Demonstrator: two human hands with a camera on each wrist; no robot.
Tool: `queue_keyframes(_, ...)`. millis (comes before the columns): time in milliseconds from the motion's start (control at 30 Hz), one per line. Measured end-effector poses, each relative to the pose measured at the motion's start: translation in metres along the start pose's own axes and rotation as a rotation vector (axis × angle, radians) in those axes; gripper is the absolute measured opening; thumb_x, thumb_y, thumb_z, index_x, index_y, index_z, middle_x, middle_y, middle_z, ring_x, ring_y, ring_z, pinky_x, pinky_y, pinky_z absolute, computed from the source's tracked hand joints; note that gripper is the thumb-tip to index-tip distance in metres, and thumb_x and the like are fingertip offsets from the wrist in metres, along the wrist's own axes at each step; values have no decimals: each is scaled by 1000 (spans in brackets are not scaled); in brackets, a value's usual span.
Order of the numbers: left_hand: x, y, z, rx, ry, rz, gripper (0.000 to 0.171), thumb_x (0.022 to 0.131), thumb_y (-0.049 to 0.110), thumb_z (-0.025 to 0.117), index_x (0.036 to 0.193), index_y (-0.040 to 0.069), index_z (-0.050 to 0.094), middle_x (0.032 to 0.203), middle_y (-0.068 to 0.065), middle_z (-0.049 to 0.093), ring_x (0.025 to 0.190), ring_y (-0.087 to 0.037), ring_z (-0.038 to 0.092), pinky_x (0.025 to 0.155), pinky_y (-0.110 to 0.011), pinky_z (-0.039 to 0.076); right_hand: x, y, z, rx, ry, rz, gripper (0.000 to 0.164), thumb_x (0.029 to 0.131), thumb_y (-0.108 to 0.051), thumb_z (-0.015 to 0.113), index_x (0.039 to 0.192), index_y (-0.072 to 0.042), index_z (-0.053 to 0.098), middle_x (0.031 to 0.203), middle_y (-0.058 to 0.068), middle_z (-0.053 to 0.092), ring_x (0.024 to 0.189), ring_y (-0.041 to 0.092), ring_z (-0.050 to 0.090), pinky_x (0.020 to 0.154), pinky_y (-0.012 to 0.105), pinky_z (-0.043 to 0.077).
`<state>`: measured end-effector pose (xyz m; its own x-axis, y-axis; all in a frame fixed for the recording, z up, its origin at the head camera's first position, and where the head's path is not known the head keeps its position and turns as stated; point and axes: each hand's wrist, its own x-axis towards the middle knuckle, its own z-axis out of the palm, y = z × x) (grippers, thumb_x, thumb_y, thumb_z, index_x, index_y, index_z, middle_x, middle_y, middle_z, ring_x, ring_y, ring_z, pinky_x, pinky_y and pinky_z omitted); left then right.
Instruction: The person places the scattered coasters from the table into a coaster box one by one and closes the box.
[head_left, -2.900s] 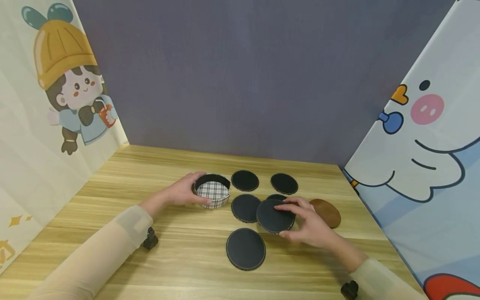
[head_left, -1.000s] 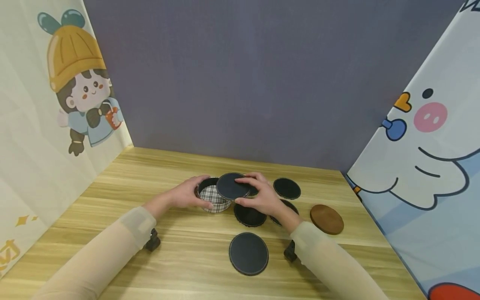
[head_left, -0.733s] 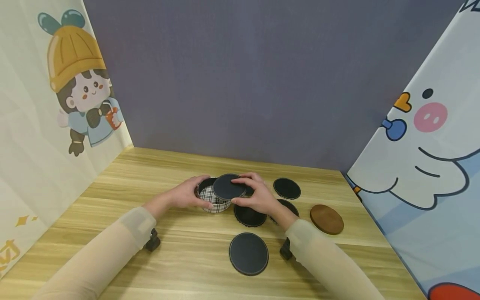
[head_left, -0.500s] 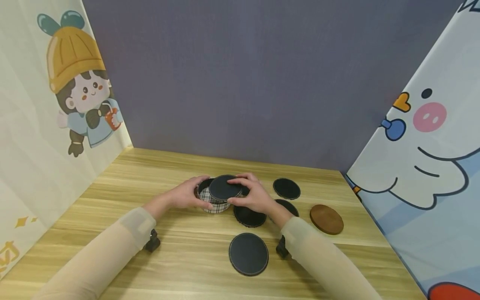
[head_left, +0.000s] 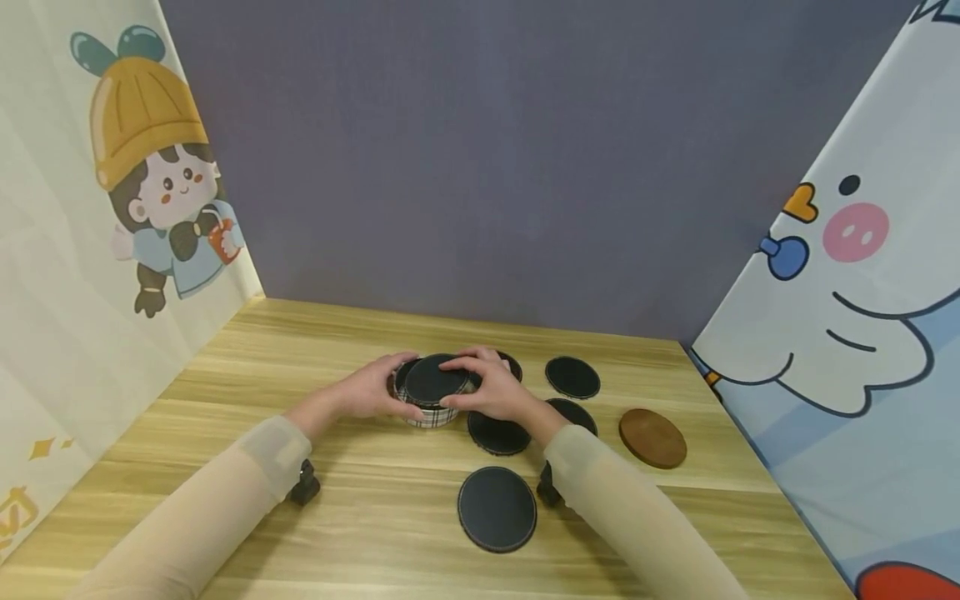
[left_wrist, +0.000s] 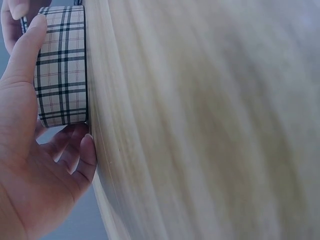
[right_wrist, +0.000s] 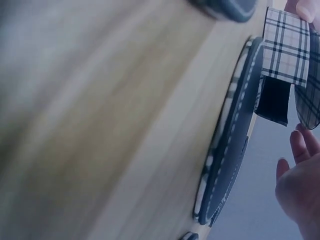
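My left hand (head_left: 366, 390) grips the side of a round coaster holder (head_left: 430, 419), plaid outside and black inside, on the table. In the left wrist view, its thumb lies along the holder's plaid wall (left_wrist: 62, 70). The right hand (head_left: 489, 387) pinches a round black coaster (head_left: 432, 380) by its right edge, right over the holder's mouth. The right wrist view shows that coaster's plaid underside (right_wrist: 308, 105), tilted near the holder's top, and a gap in the holder's wall. Whether the coaster touches the holder's rim, I cannot tell.
Several black coasters lie flat to the right, among them a near one (head_left: 497, 508), one beside the holder (head_left: 500, 434) and a far one (head_left: 572, 377). A brown disc (head_left: 652, 437) lies farther right on the wood-grain table (head_left: 360, 533). A grey panel (head_left: 465, 167) stands behind.
The right hand has carried the coaster left from among the other coasters to over the holder, lowering it lately. My left hand has kept its grip on the holder.
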<state>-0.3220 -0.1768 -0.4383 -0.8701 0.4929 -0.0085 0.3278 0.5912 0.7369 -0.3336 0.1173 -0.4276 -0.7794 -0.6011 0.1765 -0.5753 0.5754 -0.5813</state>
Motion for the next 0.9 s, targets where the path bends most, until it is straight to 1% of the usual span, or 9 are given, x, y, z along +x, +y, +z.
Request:
queue_keyframes(167, -1, -1, 1, -16, -7, 1, 118, 86, 51, 94, 173, 7, 28, 164, -23, 49, 138, -38, 62, 113, -56, 53, 4, 0, 3, -61, -28, -2, 57, 96, -45, 85, 150, -31, 69, 168, 11, 47, 153, 38, 39, 118, 64, 30)
queue_keyframes(400, 1, -3, 1, 27, 14, 19, 118, 85, 52, 94, 172, 5, 29, 164, -23, 50, 141, -37, 60, 116, -57, 51, 6, 0, 4, -42, -61, 3, 59, 96, -45, 86, 151, -30, 68, 172, 8, 44, 149, 38, 39, 121, 68, 26)
queue_keyframes(500, 1, -4, 1, 26, 14, 21, 119, 85, 52, 95, 173, 5, 29, 165, -24, 49, 140, -38, 60, 116, -57, 52, 7, 0, 5, -34, -85, 20, 60, 97, -47, 85, 152, -32, 67, 175, 7, 42, 146, 35, 39, 118, 63, 28)
queue_keyframes(633, 1, -4, 1, 24, 13, 23, 120, 85, 51, 95, 172, 5, 29, 165, -25, 49, 140, -39, 61, 115, -56, 53, 7, 0, 5, -43, -108, 53, 61, 98, -51, 82, 154, -36, 65, 177, 1, 41, 139, 30, 40, 111, 55, 30)
queue_keyframes(767, 1, -3, 1, 19, 13, 23, 119, 85, 51, 95, 172, 4, 29, 166, -25, 48, 140, -38, 61, 114, -55, 54, 6, 0, 3, -66, -130, 60, 62, 99, -52, 80, 156, -37, 63, 178, -3, 38, 138, 29, 41, 111, 55, 31)
queue_keyframes(900, 0, -2, 1, 10, 7, 16, 119, 86, 51, 94, 173, 5, 27, 166, -25, 47, 139, -38, 61, 111, -53, 55, 5, 0, 2, -78, -160, 56, 61, 102, -51, 77, 159, -38, 60, 180, -4, 35, 142, 30, 41, 117, 61, 30)
